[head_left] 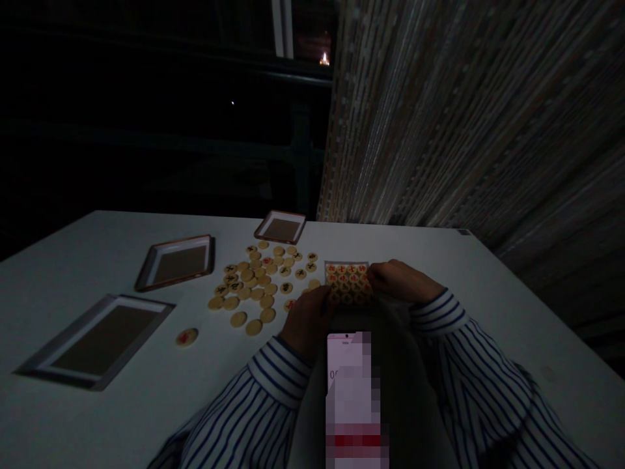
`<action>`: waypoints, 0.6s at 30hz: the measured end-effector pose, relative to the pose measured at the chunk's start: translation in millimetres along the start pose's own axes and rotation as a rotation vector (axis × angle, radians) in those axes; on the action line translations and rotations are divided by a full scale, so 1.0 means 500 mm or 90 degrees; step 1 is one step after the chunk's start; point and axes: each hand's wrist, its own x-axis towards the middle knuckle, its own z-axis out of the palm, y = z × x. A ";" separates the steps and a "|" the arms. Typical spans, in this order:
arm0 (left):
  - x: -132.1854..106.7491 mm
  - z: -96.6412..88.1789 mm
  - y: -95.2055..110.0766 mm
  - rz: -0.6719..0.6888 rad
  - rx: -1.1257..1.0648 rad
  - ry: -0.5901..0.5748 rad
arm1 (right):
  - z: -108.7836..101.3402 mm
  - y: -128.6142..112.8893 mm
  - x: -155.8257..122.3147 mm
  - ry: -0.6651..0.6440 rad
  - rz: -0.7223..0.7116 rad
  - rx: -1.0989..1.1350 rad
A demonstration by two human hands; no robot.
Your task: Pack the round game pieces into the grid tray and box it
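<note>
Both hands, left [307, 319] and right [398, 277], grip the little box [346, 263] by its sides mid-tabletop [97, 247], probably so its tidy red discs [347, 281] don't slide, with the loose discs [258, 283] heaped just left, toward the far edge.

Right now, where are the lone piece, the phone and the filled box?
lone piece [187, 337]: head view, its middle.
phone [344, 357]: head view, its screen.
filled box [346, 263]: head view, far rim.
</note>
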 end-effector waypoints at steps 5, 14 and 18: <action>0.001 0.004 -0.003 -0.004 0.006 -0.006 | -0.002 -0.002 -0.001 -0.002 0.000 0.010; 0.004 -0.002 0.003 -0.022 -0.005 -0.036 | -0.005 -0.004 0.000 -0.019 0.007 -0.009; 0.004 -0.012 0.000 -0.046 -0.021 -0.034 | -0.007 0.001 -0.003 0.012 0.004 -0.034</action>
